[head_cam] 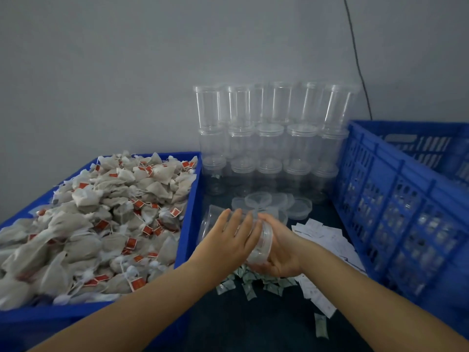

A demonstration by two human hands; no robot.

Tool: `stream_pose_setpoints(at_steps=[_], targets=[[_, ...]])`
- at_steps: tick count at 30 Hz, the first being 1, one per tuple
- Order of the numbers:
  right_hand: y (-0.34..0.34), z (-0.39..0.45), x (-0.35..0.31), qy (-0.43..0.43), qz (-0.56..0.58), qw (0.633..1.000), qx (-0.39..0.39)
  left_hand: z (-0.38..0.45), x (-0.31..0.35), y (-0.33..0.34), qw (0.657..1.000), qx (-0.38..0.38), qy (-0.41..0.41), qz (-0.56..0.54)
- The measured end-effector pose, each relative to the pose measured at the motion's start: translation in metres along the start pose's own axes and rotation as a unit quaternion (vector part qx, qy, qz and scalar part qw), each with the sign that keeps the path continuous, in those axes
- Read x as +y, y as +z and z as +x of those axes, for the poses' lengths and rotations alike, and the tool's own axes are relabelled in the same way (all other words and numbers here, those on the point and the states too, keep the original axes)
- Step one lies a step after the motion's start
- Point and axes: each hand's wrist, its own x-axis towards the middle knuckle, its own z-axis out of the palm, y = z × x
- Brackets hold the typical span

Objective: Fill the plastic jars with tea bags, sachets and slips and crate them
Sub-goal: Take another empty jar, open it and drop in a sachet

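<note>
A clear plastic jar (pixel 261 246) lies on its side between my two hands, above the dark table. My left hand (pixel 229 237) rests over the jar's body with fairly straight fingers. My right hand (pixel 279 252) cups the jar's lidded end from the right, fingers curled round it. Small green-white sachets (pixel 250 283) lie scattered just below the hands. White paper slips (pixel 327 240) are spread to the right. A blue tray (pixel 189 219) on the left is heaped with tea bags (pixel 101 219) with red tags.
Stacked empty clear jars (pixel 271 138) stand three high against the grey wall. Loose clear lids (pixel 299 205) lie in front of them. A tall blue slatted crate (pixel 396 199) stands at the right. A black cable (pixel 357 62) runs down the wall.
</note>
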Motion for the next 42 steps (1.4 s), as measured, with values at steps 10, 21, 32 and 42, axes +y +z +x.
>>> stream_pose_setpoints(at_steps=[10, 21, 32, 42], targets=[[-0.002, 0.008, -0.003, -0.002, 0.008, 0.999, 0.039, 0.011, 0.001, 0.004, 1.000, -0.006, 0.014, 0.022], [0.005, 0.021, -0.004, -0.045, 0.027, 0.996, 0.068, 0.015, -0.001, 0.004, 0.999, 0.018, -0.043, 0.009], [0.013, 0.020, -0.003, -0.132, -0.050, 0.985, 0.103, 0.018, -0.006, 0.009, 0.981, -0.136, -0.094, -0.098], [-0.023, 0.016, -0.005, -0.369, -0.440, 0.816, 0.061, 0.008, -0.028, 0.030, 0.781, -0.254, -0.170, -0.545]])
